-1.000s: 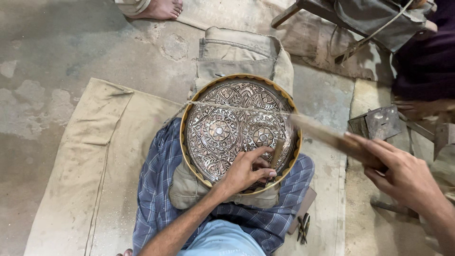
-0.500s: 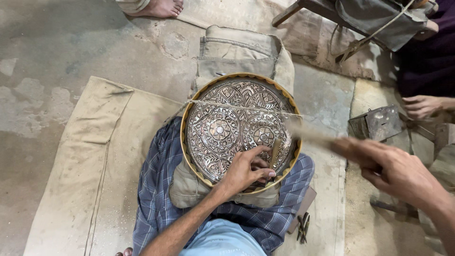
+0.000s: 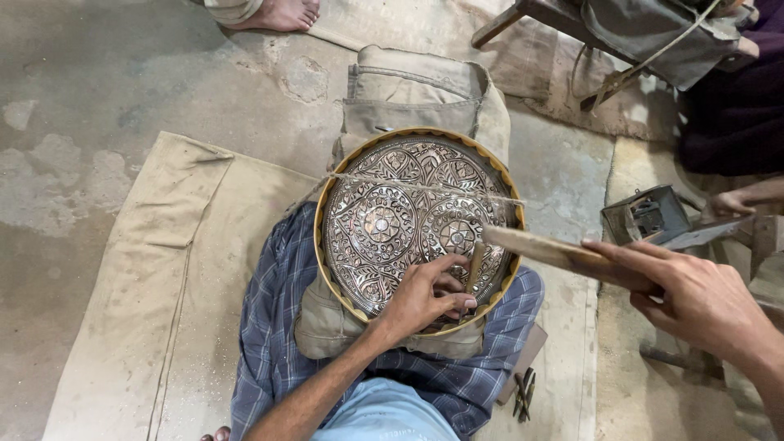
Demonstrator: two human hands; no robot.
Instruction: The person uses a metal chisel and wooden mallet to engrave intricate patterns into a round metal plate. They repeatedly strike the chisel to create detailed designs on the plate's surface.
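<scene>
A round engraved metal plate (image 3: 384,192) with a scalloped brass rim rests on a padded cloth over my lap, held by a taut string across it. My left hand (image 3: 425,296) rests on the plate's near edge and grips a small chisel (image 3: 474,265) upright on the pattern. My right hand (image 3: 694,298) holds a wooden mallet stick (image 3: 543,249) whose tip hovers just above the chisel's top.
A tan canvas mat (image 3: 155,286) covers the concrete floor. Small metal tools (image 3: 523,394) lie by my right knee. A metal box (image 3: 649,214) and another person's hand (image 3: 735,200) are at the right. A bare foot (image 3: 282,14) stands at the top.
My right hand has swung the mallet stick in from the right and down toward the chisel. The left hand stays on the plate with the chisel.
</scene>
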